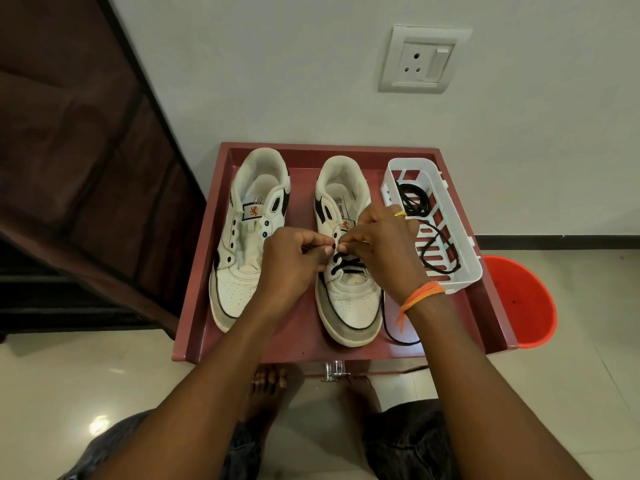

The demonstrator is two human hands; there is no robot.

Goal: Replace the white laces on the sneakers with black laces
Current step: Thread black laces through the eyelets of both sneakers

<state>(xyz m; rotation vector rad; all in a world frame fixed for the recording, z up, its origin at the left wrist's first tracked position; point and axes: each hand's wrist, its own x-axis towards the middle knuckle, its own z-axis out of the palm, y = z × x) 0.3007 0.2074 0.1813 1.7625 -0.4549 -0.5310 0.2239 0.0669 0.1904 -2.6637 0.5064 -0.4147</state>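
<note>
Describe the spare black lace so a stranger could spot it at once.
Start at the red tray under the wall socket. At the tray's right side, beside the two sneakers, stands a white slotted basket. The spare black lace lies coiled inside it, loose and untouched, unlike the other black lace, which is threaded through the right sneaker.

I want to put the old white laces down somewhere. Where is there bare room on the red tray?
Bare tray lies in front of both toes and as a strip between the left sneaker and right sneaker. The right side is crowded by the white basket and loose black lace.
</note>
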